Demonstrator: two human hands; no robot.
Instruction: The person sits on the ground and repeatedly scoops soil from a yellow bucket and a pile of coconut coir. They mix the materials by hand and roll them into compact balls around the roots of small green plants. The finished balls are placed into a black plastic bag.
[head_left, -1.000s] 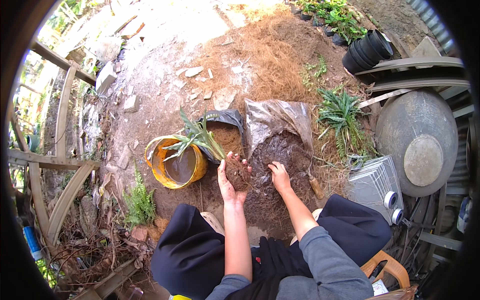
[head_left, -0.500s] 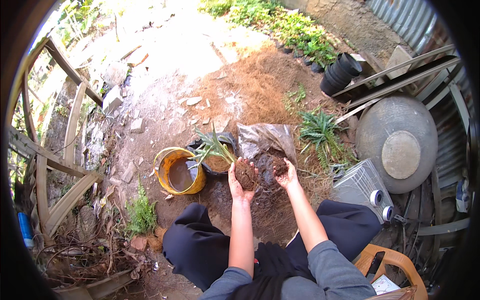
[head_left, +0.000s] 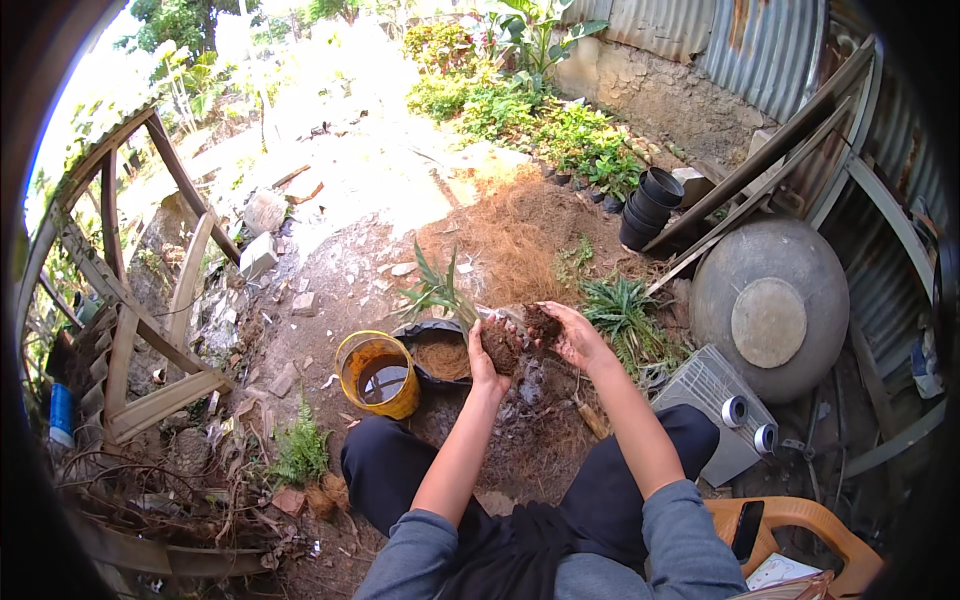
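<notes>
A young plant with long grey-green leaves (head_left: 440,290) leans to the left above a round brown root ball (head_left: 500,347). My left hand (head_left: 486,368) is closed around the root ball from its left side. A dark clump of soil (head_left: 541,324) sits in the fingers of my right hand (head_left: 578,338), close beside the root ball; whether the two touch, I cannot tell. Left of my hands stands a yellow bucket (head_left: 403,397) of murky brown water. Between the bucket and my left hand is a black container (head_left: 425,330) filled with brown fibre.
Loose brown fibre (head_left: 500,250) is spread on the ground ahead. To the right are a leafy plant (head_left: 620,310), stacked black pots (head_left: 650,210), a large grey round vessel (head_left: 770,255) and a wire-fronted grey box (head_left: 705,400). A wooden frame (head_left: 165,405) stands left; an orange chair (head_left: 830,525) is behind right.
My right hand has brought the soil clump in beside the root ball, and its fingers have turned inward. The view has tilted up, showing more of the yard ahead.
</notes>
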